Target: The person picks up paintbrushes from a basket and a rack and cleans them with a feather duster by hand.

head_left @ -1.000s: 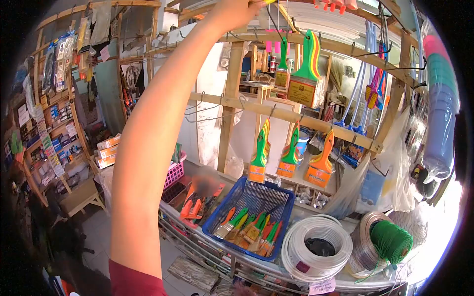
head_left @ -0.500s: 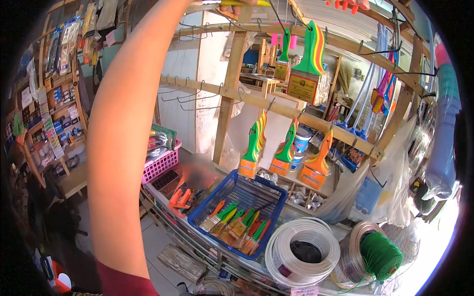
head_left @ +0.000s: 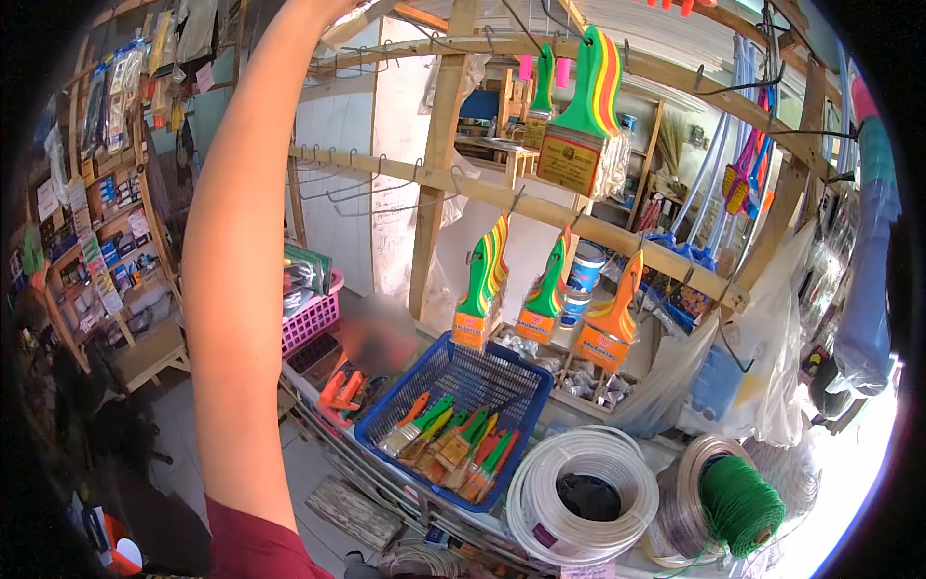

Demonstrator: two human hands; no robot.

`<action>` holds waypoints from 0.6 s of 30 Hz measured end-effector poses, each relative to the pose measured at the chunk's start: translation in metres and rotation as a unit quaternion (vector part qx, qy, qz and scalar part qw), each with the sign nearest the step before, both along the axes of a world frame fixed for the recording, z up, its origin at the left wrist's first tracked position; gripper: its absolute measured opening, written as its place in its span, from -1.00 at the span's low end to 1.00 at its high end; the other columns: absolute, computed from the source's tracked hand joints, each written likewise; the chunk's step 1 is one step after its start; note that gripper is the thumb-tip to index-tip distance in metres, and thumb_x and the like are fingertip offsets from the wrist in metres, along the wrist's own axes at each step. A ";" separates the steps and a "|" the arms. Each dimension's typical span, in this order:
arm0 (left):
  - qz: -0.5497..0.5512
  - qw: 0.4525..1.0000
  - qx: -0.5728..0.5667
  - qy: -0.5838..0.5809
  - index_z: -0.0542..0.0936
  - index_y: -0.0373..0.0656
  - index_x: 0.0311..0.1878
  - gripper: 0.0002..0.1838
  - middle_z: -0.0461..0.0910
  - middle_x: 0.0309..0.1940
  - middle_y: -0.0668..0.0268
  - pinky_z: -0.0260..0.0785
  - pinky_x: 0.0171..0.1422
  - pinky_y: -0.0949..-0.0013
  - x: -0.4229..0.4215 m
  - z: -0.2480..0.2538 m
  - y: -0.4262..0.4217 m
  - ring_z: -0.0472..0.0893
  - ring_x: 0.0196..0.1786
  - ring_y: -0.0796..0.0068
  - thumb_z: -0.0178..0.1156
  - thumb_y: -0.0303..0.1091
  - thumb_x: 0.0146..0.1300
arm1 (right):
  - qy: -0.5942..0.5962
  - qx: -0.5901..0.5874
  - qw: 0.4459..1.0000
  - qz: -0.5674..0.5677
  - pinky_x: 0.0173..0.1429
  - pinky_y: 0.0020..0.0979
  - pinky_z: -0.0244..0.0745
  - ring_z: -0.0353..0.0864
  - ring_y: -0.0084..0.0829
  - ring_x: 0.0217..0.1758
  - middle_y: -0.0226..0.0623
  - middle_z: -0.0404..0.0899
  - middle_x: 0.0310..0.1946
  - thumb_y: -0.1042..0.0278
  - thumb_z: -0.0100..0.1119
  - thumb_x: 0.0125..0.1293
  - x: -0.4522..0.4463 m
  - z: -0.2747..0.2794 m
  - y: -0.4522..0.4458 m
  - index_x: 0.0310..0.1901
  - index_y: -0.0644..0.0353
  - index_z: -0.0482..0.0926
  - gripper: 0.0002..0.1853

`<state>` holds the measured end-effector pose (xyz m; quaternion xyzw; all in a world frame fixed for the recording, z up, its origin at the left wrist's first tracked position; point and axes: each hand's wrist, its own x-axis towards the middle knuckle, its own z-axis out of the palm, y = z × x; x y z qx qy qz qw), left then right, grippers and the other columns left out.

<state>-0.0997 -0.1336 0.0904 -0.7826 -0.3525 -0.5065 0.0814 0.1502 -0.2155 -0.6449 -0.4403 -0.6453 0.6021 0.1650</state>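
Observation:
My left arm rises from the lower left, and only the edge of my left hand (head_left: 333,6) shows at the top of the picture. Its fingers are cut off; a pale strip is beside it, too little seen to name. To the right, a large green striped paintbrush (head_left: 590,92) and a small green one (head_left: 545,82) hang from the upper rail. Orange-wrapped brushes (head_left: 479,289) hang in bunches on the lower rail. Below them, a blue basket (head_left: 463,362) holds several loose brushes (head_left: 453,444). My right hand is out of view.
Bare wire hooks (head_left: 386,174) stick out from the wooden rails. A pink basket (head_left: 313,314), a white hose coil (head_left: 584,492) and a green twine spool (head_left: 741,502) stand on the counter. Shelves (head_left: 125,232) line the far left.
My left hand has moved left along the top and mostly out of the frame. The yellow item seen at it earlier no longer shows. The view has shifted, bringing more bare hooks into sight.

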 end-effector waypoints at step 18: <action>0.071 0.997 0.016 0.031 0.59 -0.24 0.02 -0.67 0.65 -0.38 0.29 0.41 -0.17 0.46 -0.001 -0.030 0.051 0.57 -0.32 0.59 0.23 -0.34 0.18 | -0.022 -0.006 1.000 0.003 -0.41 -0.16 0.50 0.62 -0.14 -0.48 0.02 0.60 -0.47 0.23 0.07 0.17 0.009 -0.015 -0.011 -0.34 0.24 0.58 -0.77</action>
